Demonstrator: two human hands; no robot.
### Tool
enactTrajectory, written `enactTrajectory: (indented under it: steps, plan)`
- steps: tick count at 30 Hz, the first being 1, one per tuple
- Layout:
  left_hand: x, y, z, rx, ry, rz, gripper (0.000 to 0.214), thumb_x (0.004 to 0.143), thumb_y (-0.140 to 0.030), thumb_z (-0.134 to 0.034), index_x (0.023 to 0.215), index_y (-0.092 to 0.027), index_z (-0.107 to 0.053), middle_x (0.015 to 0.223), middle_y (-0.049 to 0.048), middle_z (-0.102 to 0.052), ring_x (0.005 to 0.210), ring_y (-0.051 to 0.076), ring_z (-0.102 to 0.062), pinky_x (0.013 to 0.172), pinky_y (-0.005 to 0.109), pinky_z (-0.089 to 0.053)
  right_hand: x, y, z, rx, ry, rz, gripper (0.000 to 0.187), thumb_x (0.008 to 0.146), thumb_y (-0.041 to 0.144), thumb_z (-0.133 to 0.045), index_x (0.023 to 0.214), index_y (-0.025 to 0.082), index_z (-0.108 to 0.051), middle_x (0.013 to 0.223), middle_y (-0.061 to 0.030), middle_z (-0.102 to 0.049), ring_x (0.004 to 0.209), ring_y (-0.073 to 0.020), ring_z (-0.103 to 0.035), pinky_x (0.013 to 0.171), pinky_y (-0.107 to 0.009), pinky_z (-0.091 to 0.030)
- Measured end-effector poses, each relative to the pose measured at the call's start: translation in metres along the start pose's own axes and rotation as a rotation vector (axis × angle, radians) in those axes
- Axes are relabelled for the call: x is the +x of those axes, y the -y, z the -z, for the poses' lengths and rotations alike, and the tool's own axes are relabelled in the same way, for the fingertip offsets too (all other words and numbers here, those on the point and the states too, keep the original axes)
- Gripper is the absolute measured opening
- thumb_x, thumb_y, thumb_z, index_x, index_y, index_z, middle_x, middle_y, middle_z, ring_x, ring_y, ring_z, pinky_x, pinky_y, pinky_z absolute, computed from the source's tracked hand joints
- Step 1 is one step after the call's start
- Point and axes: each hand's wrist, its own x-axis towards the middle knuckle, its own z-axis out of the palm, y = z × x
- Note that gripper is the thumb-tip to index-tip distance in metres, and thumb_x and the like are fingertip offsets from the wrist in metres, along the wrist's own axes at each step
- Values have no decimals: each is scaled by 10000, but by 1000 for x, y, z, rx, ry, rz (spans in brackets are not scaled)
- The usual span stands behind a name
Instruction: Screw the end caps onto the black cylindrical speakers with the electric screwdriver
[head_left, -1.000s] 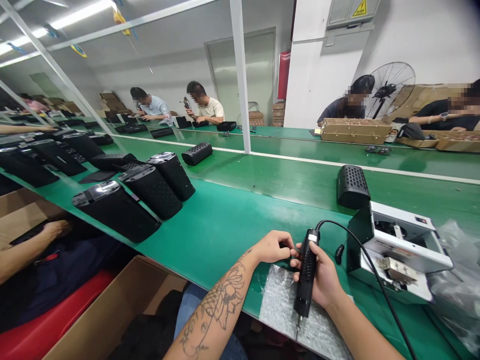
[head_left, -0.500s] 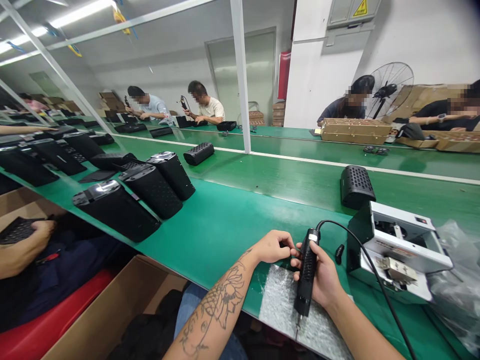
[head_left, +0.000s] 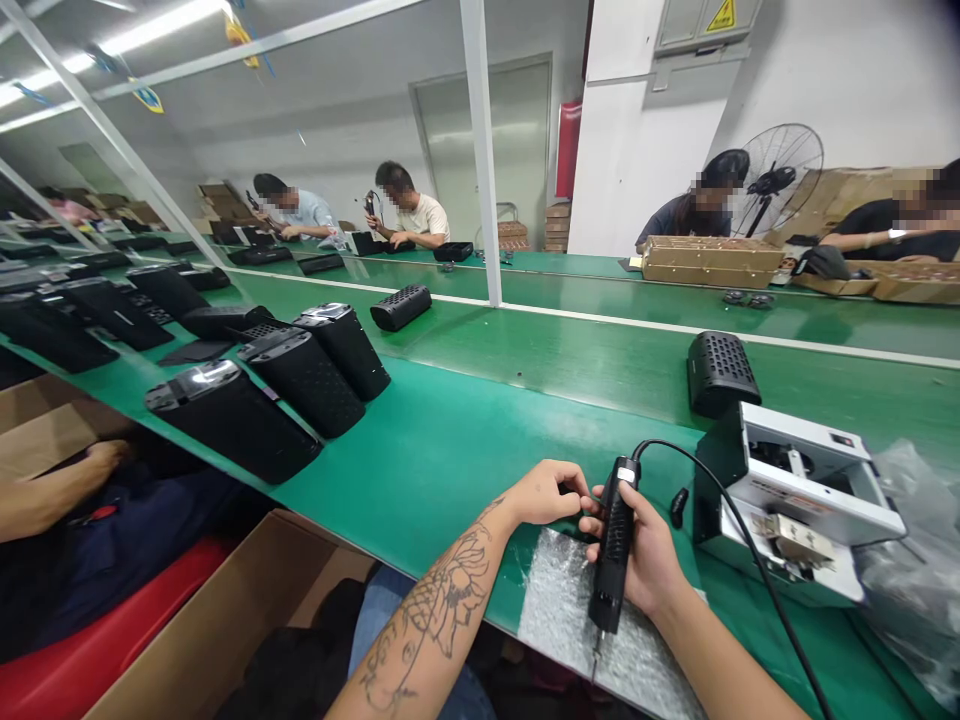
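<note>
My right hand [head_left: 651,560] is wrapped round a black electric screwdriver [head_left: 613,545], its bit pointing down over a sheet of bubble wrap [head_left: 559,600] at the table's front edge. A cable runs from the tool's top to the right. Just left of the tool, my left hand [head_left: 551,492] has its fingers curled together, close against the right hand's fingertips. Whatever those fingers pinch, if anything, is hidden. A small black object [head_left: 679,508] lies on the green tabletop [head_left: 450,450] to the right of my right hand.
A white-and-black screw feeder [head_left: 802,510] stands at the right, beside clear plastic bags [head_left: 911,530]. Black perforated housings [head_left: 724,372] sit on the green belt [head_left: 600,350]. Several black units [head_left: 232,420] stand at the left, near a co-worker's arm [head_left: 45,505]. People work across the line.
My hands and the screwdriver stay in place. The perforated housings on the belt have shifted slightly right. At the left, the co-worker's hand and the black perforated part have moved, and the part no longer shows clearly.
</note>
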Motion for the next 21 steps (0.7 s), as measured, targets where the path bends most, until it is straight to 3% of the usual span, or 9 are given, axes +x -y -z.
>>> enactTrajectory:
  steps: [9, 21]
  plan:
    - [-1, 1, 0, -3, -8, 7, 154, 718, -166, -668, 838, -138, -760, 823, 12, -754, 770, 143, -635, 722, 235, -468, -3, 1, -6, -72, -65, 24, 264, 1049, 397, -596, 1077, 153, -693, 869, -72, -747, 534, -169, -625, 440, -357, -600]
    - [-1, -2, -1, 3, -11, 3, 150, 716, -137, -666, 826, -141, -766, 816, 4, -762, 783, 144, -656, 751, 233, -489, -4, 1, -8, -83, -61, 16, 274, 1064, 396, -559, 1075, 151, -684, 876, -80, -742, 590, -182, -658, 443, -329, -586]
